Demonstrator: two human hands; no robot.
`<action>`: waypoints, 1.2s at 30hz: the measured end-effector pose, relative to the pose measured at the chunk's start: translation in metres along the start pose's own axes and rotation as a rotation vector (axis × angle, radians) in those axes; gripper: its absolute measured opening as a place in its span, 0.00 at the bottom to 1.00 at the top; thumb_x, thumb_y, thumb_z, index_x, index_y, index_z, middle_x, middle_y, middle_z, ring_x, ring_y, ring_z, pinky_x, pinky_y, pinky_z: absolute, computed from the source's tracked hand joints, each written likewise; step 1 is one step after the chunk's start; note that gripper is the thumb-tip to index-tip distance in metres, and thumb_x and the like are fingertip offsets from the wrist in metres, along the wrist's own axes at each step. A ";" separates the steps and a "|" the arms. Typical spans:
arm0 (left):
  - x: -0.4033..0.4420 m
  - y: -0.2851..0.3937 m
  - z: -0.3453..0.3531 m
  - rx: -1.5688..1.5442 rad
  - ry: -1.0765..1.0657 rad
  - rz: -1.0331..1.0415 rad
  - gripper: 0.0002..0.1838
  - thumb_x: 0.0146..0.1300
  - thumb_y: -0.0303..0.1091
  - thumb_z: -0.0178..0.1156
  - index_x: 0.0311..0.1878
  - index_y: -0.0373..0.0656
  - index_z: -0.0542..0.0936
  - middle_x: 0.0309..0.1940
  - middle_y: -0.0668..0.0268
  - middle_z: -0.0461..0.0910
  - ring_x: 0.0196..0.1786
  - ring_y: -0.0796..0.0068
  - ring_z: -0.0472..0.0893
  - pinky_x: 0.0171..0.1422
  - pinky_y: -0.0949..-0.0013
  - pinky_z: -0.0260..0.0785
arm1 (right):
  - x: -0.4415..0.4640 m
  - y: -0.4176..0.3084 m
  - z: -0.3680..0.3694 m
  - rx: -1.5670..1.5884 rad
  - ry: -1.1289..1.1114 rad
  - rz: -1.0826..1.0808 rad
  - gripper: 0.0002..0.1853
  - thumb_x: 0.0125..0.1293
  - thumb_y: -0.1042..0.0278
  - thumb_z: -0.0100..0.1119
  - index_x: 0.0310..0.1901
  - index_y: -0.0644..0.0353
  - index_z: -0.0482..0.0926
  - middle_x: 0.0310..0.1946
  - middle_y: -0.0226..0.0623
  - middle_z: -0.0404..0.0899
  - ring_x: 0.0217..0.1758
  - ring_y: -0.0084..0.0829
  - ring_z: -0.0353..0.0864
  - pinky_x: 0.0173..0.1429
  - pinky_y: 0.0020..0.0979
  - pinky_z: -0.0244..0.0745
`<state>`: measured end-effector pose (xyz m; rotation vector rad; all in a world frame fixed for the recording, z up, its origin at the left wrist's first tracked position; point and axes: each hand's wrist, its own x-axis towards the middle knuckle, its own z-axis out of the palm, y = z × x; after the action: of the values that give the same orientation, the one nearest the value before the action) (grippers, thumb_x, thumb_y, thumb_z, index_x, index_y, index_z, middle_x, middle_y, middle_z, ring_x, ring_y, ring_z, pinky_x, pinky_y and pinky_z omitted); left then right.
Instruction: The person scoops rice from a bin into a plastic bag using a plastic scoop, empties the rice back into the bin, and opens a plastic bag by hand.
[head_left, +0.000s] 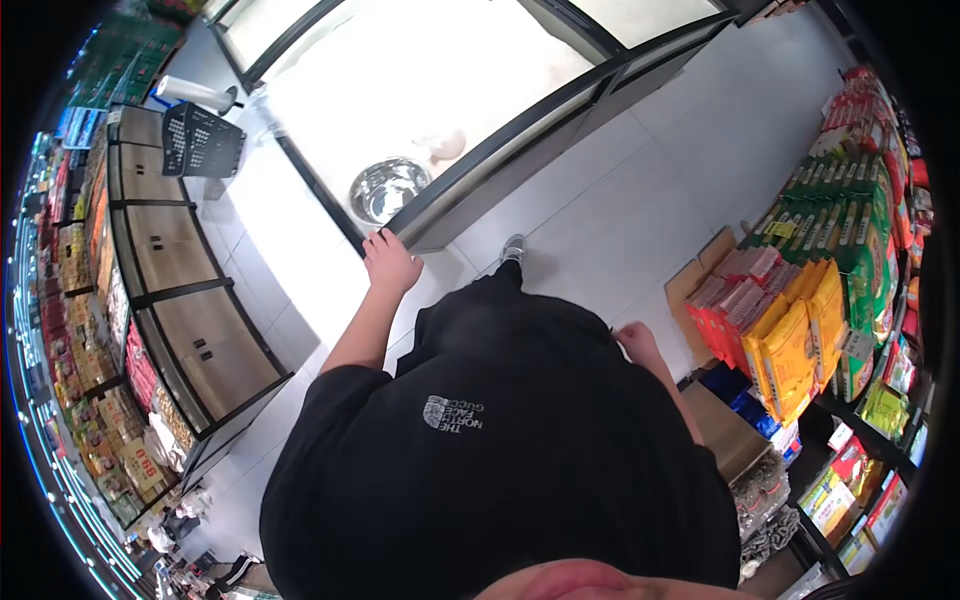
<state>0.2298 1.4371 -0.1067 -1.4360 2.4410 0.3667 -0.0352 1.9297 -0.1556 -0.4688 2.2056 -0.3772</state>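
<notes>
My left hand is at the near corner of a black-framed bin, its bent fingertips at the frame and its thumb apart. Just beyond the fingers, a shiny metal bowl rests inside the bin. Beside the bowl is a pale rounded thing whose kind is unclear. The bin's white contents are overexposed. My right hand hangs by the side of my black shirt, loosely curled, with nothing visible in it; some of its fingers are hidden.
Stacked red packets, yellow packets and green packets line the right side. To the left stands a long counter with wooden panels. A dark basket and a white roll are at its far end. Pale floor tiles run between.
</notes>
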 end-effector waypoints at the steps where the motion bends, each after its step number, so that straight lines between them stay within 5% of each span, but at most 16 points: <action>1: 0.000 0.009 -0.003 -0.009 -0.020 -0.019 0.51 0.60 0.48 0.67 0.81 0.42 0.53 0.76 0.32 0.52 0.77 0.25 0.53 0.76 0.35 0.56 | 0.017 -0.008 -0.010 0.023 -0.003 -0.144 0.18 0.64 0.51 0.67 0.34 0.62 0.88 0.38 0.49 0.84 0.46 0.47 0.83 0.53 0.43 0.78; 3: 0.002 0.030 -0.011 0.016 -0.044 -0.038 0.52 0.59 0.49 0.67 0.83 0.50 0.50 0.77 0.30 0.48 0.75 0.16 0.49 0.76 0.32 0.54 | 0.044 -0.034 -0.041 -0.010 -0.066 -0.322 0.17 0.70 0.55 0.61 0.35 0.60 0.88 0.39 0.47 0.82 0.48 0.43 0.82 0.55 0.40 0.77; 5: 0.004 0.038 0.000 0.007 -0.030 -0.076 0.55 0.59 0.50 0.68 0.84 0.62 0.46 0.78 0.28 0.42 0.73 0.06 0.44 0.74 0.27 0.52 | 0.059 -0.060 -0.068 -0.002 -0.024 -0.243 0.17 0.70 0.54 0.62 0.35 0.60 0.88 0.39 0.46 0.81 0.47 0.42 0.82 0.55 0.40 0.77; 8: 0.007 0.048 0.001 0.074 -0.076 -0.128 0.57 0.58 0.49 0.69 0.84 0.62 0.43 0.79 0.30 0.37 0.74 0.07 0.44 0.75 0.27 0.51 | 0.097 -0.057 -0.097 0.078 0.047 -0.218 0.16 0.68 0.54 0.64 0.36 0.59 0.88 0.39 0.46 0.81 0.44 0.43 0.83 0.53 0.40 0.78; 12: 0.009 0.055 -0.007 0.062 -0.105 -0.183 0.55 0.60 0.49 0.68 0.84 0.62 0.44 0.80 0.34 0.41 0.76 0.14 0.48 0.77 0.32 0.53 | 0.134 -0.019 -0.121 -0.024 -0.015 -0.251 0.14 0.64 0.55 0.69 0.36 0.59 0.89 0.38 0.46 0.81 0.41 0.44 0.84 0.51 0.41 0.80; 17: 0.025 0.086 0.003 0.046 -0.065 -0.269 0.54 0.61 0.50 0.67 0.83 0.43 0.47 0.80 0.35 0.47 0.77 0.24 0.54 0.77 0.39 0.58 | 0.190 0.043 -0.163 -0.270 -0.249 -0.223 0.13 0.57 0.58 0.74 0.35 0.60 0.88 0.39 0.46 0.84 0.42 0.43 0.86 0.51 0.40 0.81; 18: 0.026 0.103 -0.002 0.089 -0.078 -0.310 0.55 0.61 0.50 0.67 0.80 0.32 0.48 0.79 0.35 0.48 0.77 0.31 0.59 0.76 0.42 0.61 | 0.200 0.041 -0.183 -0.286 -0.280 -0.229 0.13 0.56 0.58 0.75 0.34 0.60 0.88 0.39 0.46 0.84 0.43 0.43 0.86 0.51 0.40 0.81; 21: 0.034 0.139 0.005 -0.041 -0.042 -0.464 0.55 0.60 0.49 0.68 0.79 0.27 0.49 0.79 0.36 0.48 0.77 0.41 0.62 0.73 0.45 0.67 | 0.243 0.036 -0.236 -0.173 -0.210 -0.329 0.13 0.54 0.58 0.76 0.33 0.60 0.88 0.41 0.45 0.85 0.44 0.42 0.86 0.52 0.40 0.80; 24: 0.035 0.183 -0.005 -0.081 -0.096 -0.446 0.46 0.62 0.47 0.66 0.79 0.43 0.57 0.80 0.43 0.51 0.75 0.41 0.64 0.73 0.48 0.68 | 0.272 0.040 -0.292 -0.120 -0.170 -0.405 0.14 0.54 0.58 0.77 0.33 0.60 0.88 0.41 0.43 0.86 0.46 0.41 0.86 0.53 0.40 0.80; 27: 0.041 0.225 0.023 -0.285 0.137 -0.280 0.38 0.62 0.47 0.65 0.75 0.47 0.66 0.75 0.45 0.62 0.71 0.44 0.71 0.71 0.50 0.70 | 0.283 0.045 -0.339 -0.130 -0.173 -0.403 0.14 0.56 0.56 0.75 0.34 0.59 0.88 0.41 0.41 0.86 0.47 0.40 0.85 0.54 0.39 0.79; 30: 0.049 0.273 0.019 -0.275 -0.141 -0.142 0.28 0.62 0.46 0.64 0.64 0.45 0.78 0.61 0.44 0.77 0.63 0.46 0.78 0.68 0.53 0.72 | 0.293 0.044 -0.384 -0.105 -0.290 -0.333 0.15 0.62 0.54 0.70 0.36 0.60 0.89 0.43 0.40 0.87 0.48 0.38 0.85 0.55 0.38 0.78; 33: 0.052 0.314 0.027 -0.353 -0.250 0.055 0.14 0.63 0.44 0.63 0.43 0.44 0.87 0.44 0.49 0.85 0.50 0.46 0.83 0.59 0.52 0.76 | 0.320 0.043 -0.406 -0.138 -0.363 -0.317 0.16 0.66 0.52 0.66 0.36 0.59 0.89 0.43 0.41 0.87 0.47 0.37 0.85 0.54 0.37 0.78; 36: 0.058 0.357 0.024 -0.174 -0.278 0.107 0.14 0.66 0.45 0.61 0.42 0.45 0.86 0.38 0.54 0.84 0.49 0.49 0.83 0.56 0.51 0.76 | 0.343 0.034 -0.429 -0.192 -0.335 -0.275 0.17 0.66 0.50 0.65 0.37 0.58 0.90 0.42 0.44 0.87 0.46 0.41 0.85 0.52 0.41 0.79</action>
<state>-0.1080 1.5678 -0.1241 -1.2248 2.3084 0.7651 -0.5796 1.8519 -0.1384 -0.8797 1.8614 -0.2112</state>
